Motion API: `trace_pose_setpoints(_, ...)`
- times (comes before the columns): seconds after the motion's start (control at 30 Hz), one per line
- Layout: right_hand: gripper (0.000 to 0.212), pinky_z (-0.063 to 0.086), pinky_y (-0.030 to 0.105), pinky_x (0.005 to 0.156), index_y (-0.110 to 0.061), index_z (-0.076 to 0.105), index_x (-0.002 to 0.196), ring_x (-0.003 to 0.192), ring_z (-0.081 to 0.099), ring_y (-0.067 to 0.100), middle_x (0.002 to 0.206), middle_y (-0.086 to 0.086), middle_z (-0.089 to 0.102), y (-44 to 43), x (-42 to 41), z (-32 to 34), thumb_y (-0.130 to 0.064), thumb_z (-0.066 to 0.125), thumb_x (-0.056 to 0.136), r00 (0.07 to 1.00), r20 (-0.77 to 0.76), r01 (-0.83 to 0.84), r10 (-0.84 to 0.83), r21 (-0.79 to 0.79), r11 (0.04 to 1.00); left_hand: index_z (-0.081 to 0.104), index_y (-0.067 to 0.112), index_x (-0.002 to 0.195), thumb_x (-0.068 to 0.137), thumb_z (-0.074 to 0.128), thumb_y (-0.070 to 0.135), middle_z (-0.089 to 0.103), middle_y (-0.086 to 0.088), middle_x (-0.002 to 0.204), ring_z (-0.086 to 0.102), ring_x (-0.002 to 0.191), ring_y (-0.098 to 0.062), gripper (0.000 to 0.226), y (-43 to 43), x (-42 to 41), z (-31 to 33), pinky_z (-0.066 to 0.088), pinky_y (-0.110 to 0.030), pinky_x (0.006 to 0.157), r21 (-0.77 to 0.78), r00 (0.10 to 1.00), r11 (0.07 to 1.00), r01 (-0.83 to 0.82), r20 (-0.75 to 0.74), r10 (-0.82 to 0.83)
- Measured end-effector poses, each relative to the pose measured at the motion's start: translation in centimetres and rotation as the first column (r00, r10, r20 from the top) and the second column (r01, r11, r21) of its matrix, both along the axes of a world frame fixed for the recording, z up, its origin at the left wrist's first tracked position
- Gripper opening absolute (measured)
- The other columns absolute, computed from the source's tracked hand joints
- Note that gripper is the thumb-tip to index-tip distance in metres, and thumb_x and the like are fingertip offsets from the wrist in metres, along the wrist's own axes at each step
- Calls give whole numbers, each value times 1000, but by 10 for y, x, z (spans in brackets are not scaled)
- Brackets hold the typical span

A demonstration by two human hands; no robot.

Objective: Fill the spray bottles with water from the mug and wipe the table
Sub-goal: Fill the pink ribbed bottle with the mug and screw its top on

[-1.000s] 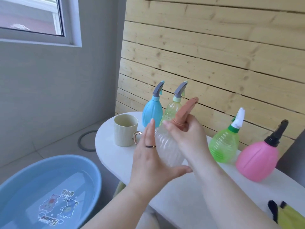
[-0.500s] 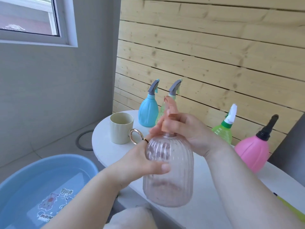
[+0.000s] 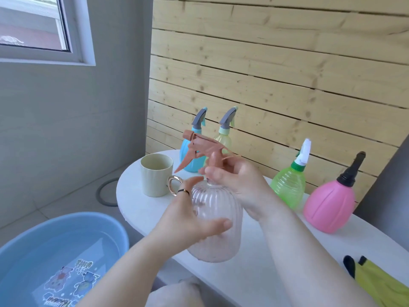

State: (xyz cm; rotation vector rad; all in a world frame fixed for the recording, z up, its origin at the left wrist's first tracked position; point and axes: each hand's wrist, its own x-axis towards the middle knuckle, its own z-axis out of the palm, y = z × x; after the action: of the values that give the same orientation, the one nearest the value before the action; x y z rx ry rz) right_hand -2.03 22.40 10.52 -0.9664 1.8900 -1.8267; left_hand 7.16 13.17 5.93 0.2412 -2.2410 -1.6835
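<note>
Over the near edge of a white table (image 3: 276, 251), a clear ribbed spray bottle (image 3: 219, 202) is held upright between two hands; whether its base rests on the table cannot be told. Far left of the grip and lower, a blue basin (image 3: 106, 224) of water is set on the floor. Just left of the grip, a pale mug (image 3: 156, 176) is placed with its gold handle turned toward the hands. The bottle's body is wrapped by the left hand (image 3: 188, 224), thumb across the front, apparently to steady it. Its brown trigger head (image 3: 203, 149) is gripped at the collar by the curled fingers of the right hand (image 3: 239, 185), probably so it can be twisted off for filling. Behind the grip, a blue bottle (image 3: 190, 156) and a yellow-green bottle (image 3: 225, 138) are lined up by the wall. Right of the grip, a green bottle (image 3: 287, 187) and a pink bottle (image 3: 329, 207) are left capped, likely awaiting their turn. Farther right, a yellow cloth (image 3: 380, 282) is laid on the table, presumably for wiping. The table is backed by pale wooden planks (image 3: 276, 69); a window (image 3: 33, 25) is set in the grey wall, upper left.
</note>
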Motion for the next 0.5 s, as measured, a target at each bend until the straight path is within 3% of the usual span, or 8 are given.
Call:
trace_pose_setpoints(0.07,19,53,21,72,-10,59,83,77,67,10,75,-3,71,9,-8,5,-9,73,70,958,172,-224,228,-44,974,45,37,104,35,71,42,57,20,101,55,87,17,74,-7,7,5,42,-1,62,157,980,967,199,-27,-197)
trace_pose_setpoints(0.13,30,54,23,71,-6,58,93,80,68,14,82,3,72,13,-11,7,-18,74,70,903,275,-324,329,-65,944,47,36,104,34,70,43,60,22,99,55,88,18,74,-8,9,7,41,-1,66,222,968,942,250,-23,-251)
trace_pose_setpoints(0.23,53,50,23,83,-15,54,109,93,65,11,98,-2,69,6,-8,1,-47,60,68,963,229,-151,143,16,988,39,35,120,48,80,40,54,17,111,52,97,12,83,-6,-4,2,38,1,65,126,1000,992,-15,26,12)
trace_pose_setpoints(0.27,58,47,21,84,-17,51,114,94,63,7,98,-6,67,2,-6,-3,-50,62,67,985,170,-52,40,66,996,32,32,128,55,81,38,50,14,116,50,104,4,89,-4,-7,1,38,-3,67,27,987,989,-146,65,144)
trace_pose_setpoints(0.33,45,42,12,76,-19,51,113,83,60,0,89,-12,64,-6,0,-11,-36,69,76,991,69,104,-111,97,990,22,28,135,58,78,41,44,10,119,48,111,-10,95,-1,-9,-1,37,-18,74,-234,939,928,-289,117,322)
trace_pose_setpoints(0.4,21,41,8,65,-17,57,99,75,57,0,83,-9,63,-12,7,-18,-21,66,81,976,-46,216,-212,111,970,22,28,133,57,76,45,44,10,114,49,100,-12,95,3,-8,-4,37,-22,71,-377,937,886,-270,110,332)
trace_pose_setpoints(0.47,2,45,15,68,-15,60,87,72,58,6,83,1,67,-11,3,-21,-14,59,85,965,-81,257,-249,112,960,25,28,131,57,79,39,47,6,117,52,91,-3,92,2,-8,-8,40,-15,63,-277,969,946,-168,129,210)
trace_pose_setpoints(0.5,5,48,18,70,-14,60,83,73,60,7,82,4,68,-9,1,-19,-12,57,86,980,-46,200,-196,101,975,27,29,130,56,80,34,48,4,118,53,86,3,91,0,-7,-9,41,-8,56,-178,982,980,-91,149,119)
